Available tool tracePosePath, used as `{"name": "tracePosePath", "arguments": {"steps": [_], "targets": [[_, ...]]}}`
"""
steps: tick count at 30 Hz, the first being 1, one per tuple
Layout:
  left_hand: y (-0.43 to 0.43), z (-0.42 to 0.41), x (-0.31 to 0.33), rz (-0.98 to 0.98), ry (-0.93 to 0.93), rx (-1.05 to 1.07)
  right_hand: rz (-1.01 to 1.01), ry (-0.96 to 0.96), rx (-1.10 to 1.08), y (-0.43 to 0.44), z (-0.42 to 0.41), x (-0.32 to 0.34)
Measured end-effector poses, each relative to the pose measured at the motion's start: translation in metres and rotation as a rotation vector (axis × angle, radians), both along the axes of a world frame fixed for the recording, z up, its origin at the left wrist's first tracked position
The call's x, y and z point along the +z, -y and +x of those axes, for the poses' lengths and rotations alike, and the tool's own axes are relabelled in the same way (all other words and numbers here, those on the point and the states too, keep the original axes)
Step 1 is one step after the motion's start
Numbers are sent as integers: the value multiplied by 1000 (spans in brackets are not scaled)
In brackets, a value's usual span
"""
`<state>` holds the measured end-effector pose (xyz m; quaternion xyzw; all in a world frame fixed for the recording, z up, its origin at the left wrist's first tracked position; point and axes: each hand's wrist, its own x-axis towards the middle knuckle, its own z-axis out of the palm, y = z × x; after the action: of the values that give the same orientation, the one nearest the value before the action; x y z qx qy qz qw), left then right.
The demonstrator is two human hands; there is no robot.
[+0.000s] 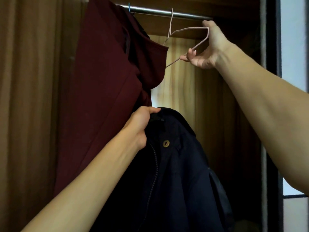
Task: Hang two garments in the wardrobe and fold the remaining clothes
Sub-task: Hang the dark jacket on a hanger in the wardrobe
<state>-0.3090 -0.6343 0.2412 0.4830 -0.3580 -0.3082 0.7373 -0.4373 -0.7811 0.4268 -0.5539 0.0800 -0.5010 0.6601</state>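
Now, the step in hand: getting the second garment onto a hanger, as far as I can judge.
Left hand [139,122]: closed tight on the collar of the dark navy jacket [175,173], holding it up in front of the wardrobe opening; zip and a brass snap face the camera.
Right hand [207,47]: raised near the rail [167,13], fingers curled shut around the outer end of the pink wire hanger [189,30], with the thumb up by the rail.
Hanger: its hook is over the rail; the frame is swung aslant, its long axis running from the right hand down and leftward toward the maroon garment [108,81].
Maroon garment: already hung at the left of the rail on a hanger with a blue hook [129,7], its shoulder just touching the pink hanger's lower wire.
Key relation: the jacket's collar lies below and to the left of the pink hanger, well apart from it; the right hand alone has the hanger, the left alone the jacket.
Next move, likely: lift the hanger off and bring it down to the collar, or raise the collar to it.
Risk: the heavy jacket may slip off thin wire.
Rest of clothes: not in view.
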Motion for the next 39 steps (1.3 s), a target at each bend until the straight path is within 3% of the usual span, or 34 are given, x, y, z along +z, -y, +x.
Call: {"name": "tracePosePath", "arguments": {"steps": [5, 10, 14, 17, 22, 26, 29, 32, 39], "targets": [[-3, -2, -1, -8, -6, -25, -228, -51, 19, -14, -1, 1], [-9, -3, 1, -14, -3, -8, -369, 13, 71, -24, -6, -3], [-15, -5, -4, -25, -7, 4, -468, -169, 203, -29, -14, -45], [-23, -10, -11, -25, 3, 0, -399, -236, 154, -23, -11, -83], [-39, -27, -25, 2, 19, -22, -124, -59, 75, -16, -11, -109], [-57, -36, -43, 17, 9, -41, -237, -138, 118, -37, -35, -136], [-71, -44, -56, 50, -22, -23, -392, -134, 27, -53, -59, -151], [-84, -51, -67, 142, -29, -39, -395, -102, -77, -66, -90, -150], [-104, -64, -91, 289, -71, -275, -451, -397, -471, -136, -133, -191]]}}
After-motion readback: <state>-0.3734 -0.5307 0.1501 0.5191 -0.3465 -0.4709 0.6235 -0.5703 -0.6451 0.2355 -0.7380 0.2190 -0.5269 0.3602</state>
